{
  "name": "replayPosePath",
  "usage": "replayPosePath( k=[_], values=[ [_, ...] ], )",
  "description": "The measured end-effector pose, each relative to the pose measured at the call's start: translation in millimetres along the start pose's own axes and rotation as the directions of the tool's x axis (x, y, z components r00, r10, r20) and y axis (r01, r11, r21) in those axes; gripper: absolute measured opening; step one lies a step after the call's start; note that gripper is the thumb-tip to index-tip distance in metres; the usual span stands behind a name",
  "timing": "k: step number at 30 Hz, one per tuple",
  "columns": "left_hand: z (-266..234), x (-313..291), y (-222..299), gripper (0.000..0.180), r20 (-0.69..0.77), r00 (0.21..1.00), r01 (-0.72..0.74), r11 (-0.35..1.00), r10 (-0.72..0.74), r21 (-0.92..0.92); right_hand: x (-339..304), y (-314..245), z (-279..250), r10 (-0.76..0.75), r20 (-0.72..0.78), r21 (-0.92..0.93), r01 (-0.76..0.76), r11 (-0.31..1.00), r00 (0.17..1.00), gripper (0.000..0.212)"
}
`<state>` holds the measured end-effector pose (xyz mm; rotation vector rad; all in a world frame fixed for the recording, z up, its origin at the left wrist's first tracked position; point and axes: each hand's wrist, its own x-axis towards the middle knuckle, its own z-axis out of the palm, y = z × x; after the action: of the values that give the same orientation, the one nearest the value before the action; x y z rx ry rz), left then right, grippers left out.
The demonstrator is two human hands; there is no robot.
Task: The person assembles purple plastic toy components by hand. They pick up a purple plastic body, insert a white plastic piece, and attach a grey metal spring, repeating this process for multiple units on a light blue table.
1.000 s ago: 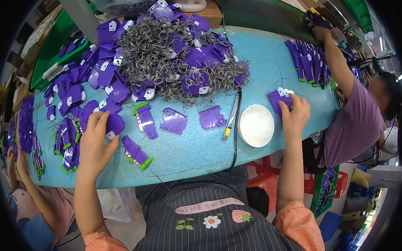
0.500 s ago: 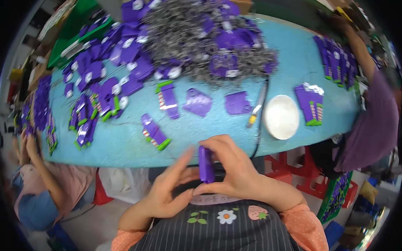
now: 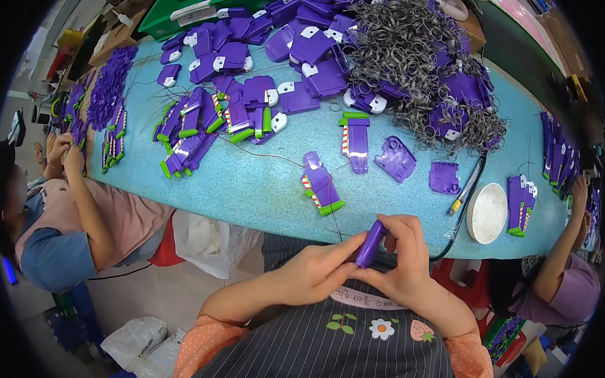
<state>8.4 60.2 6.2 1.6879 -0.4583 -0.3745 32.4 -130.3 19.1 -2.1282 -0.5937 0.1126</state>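
In front of my apron, a slim purple plastic piece (image 3: pixel 371 245) is held tilted, seen edge-on. My right hand (image 3: pixel 405 258) grips it between the thumb and curled fingers. At its left side, my left hand (image 3: pixel 316 268) pinches the lower part with thumb and fingers. Just beyond my hands, a purple wing-shaped part (image 3: pixel 321 183) with a green tip and a red-and-white striped edge lies on the table, a thin dark wire by it. Farther off lie a similar striped part (image 3: pixel 356 145), a purple shell (image 3: pixel 396 159) and another purple shell (image 3: pixel 445 177).
Purple parts (image 3: pixel 314 43) and grey wire coils (image 3: pixel 413 66) are heaped at the back of the blue table (image 3: pixel 262 194). A white bowl (image 3: pixel 487 214) and a yellow-tipped cutter (image 3: pixel 456 206) lie to the right. Co-workers sit on both sides; a green bin (image 3: pixel 239 1) stands behind.
My left hand, blurred and apart from the purple piece before, now grips it. The piece has tilted to the right. The view has turned left, so the table's contents appear farther right.
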Motion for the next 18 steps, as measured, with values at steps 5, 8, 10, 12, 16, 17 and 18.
replayPosePath(
  k=[5, 8, 10, 12, 16, 17, 18],
  values=[
    [8, 5, -4, 0.039, -0.121, 0.983, 0.135, 0.991, -0.135, -0.007, -6, 6, 5, -0.072, -0.107, -0.157, 0.055, 0.986, 0.992, 0.078],
    [5, 7, -16, 0.033, -0.282, 0.914, 0.154, 0.891, -0.293, -0.426, 11, 3, -17, -0.022, -0.075, -0.184, 0.008, 0.983, 0.997, 0.081],
    [-18, -1, -13, 0.028, -0.337, 0.882, 0.103, 0.833, -0.329, -0.543, 34, 1, -38, 0.007, 0.009, -0.263, -0.005, 0.965, 1.0, 0.077],
    [-38, -2, -8, 0.024, -0.406, 0.834, 0.082, 0.813, -0.373, -0.577, 58, 9, -46, -0.129, 0.087, -0.389, 0.152, 0.909, 0.988, 0.063],
    [-44, 12, -19, 0.028, -0.347, 0.824, 0.147, 0.76, -0.447, -0.633, 113, 18, -12, -0.357, 0.225, -0.635, 0.414, 0.652, 0.907, 0.039],
    [-43, 14, -21, 0.029, -0.324, 0.823, 0.166, 0.744, -0.466, -0.647, 121, 26, -3, -0.376, 0.255, -0.665, 0.444, 0.601, 0.891, 0.035],
    [-42, 10, -20, 0.03, -0.315, 0.827, 0.18, 0.751, -0.465, -0.636, 127, 31, 5, -0.383, 0.289, -0.692, 0.468, 0.55, 0.877, 0.032]
  ],
)
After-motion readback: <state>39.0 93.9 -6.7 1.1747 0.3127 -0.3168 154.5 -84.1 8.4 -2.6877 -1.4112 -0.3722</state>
